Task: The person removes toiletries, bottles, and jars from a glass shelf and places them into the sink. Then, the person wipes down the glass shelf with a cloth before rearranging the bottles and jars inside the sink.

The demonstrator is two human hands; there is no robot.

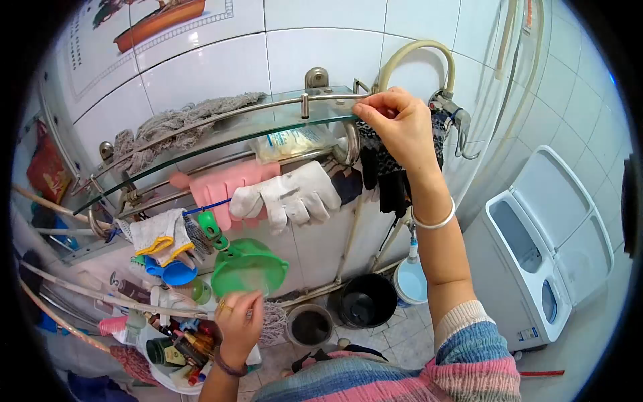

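My right hand [400, 130] is raised to the right end of a glass shelf [281, 119], thumb and fingers pinched beside its metal rail [268, 106]. What lies between those fingertips, if anything, is hidden. Dark patterned cloth [442, 130] hangs behind this hand. Lower down, my left hand [239, 321] is closed with curled fingers, and I cannot make out anything in it. It is just below a green plastic basin [251, 268] and beside a tub of bottles [184, 352]. White gloves [288, 197] and a pink glove [228, 184] hang below the shelf.
Grey cloth [181, 127] lies on the shelf, with a plastic packet [295, 142] beneath it. Yellow-trimmed gloves [161, 238] hang at the left. On the floor stand a black bucket [367, 301], a light blue bucket [412, 281] and, at right, a washing machine with raised lids [516, 268].
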